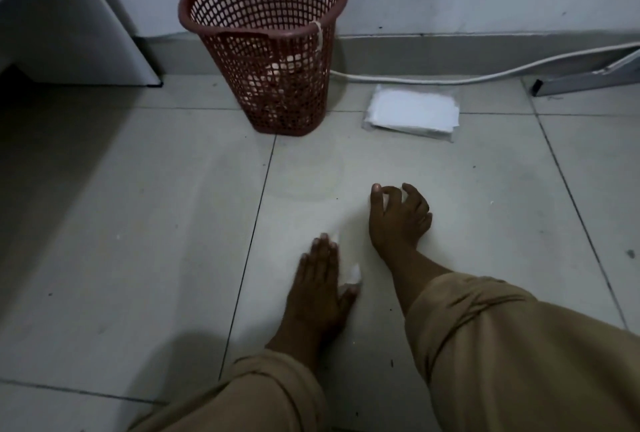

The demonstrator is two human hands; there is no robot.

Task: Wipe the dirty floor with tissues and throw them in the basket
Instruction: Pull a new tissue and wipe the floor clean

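My left hand (318, 279) lies flat on the pale tiled floor (138, 224) with straight fingers, pressing a white tissue (354, 273) that peeks out beside the thumb and at the fingertips. My right hand (398, 220), a little farther forward, has its fingers curled over a second white tissue (390, 200), mostly hidden under the palm. A faint ring-shaped stain (304, 175) marks the tile just left of the right hand. The red mesh basket (214, 30) stands upright by the wall, with crumpled tissues showing through its lower mesh.
A flat pack of white tissues (412, 113) lies on the floor to the right of the basket. A white cable (450, 77) runs along the skirting. A white cabinet (69, 23) stands at the far left, a grey metal bracket (588, 80) at the far right.
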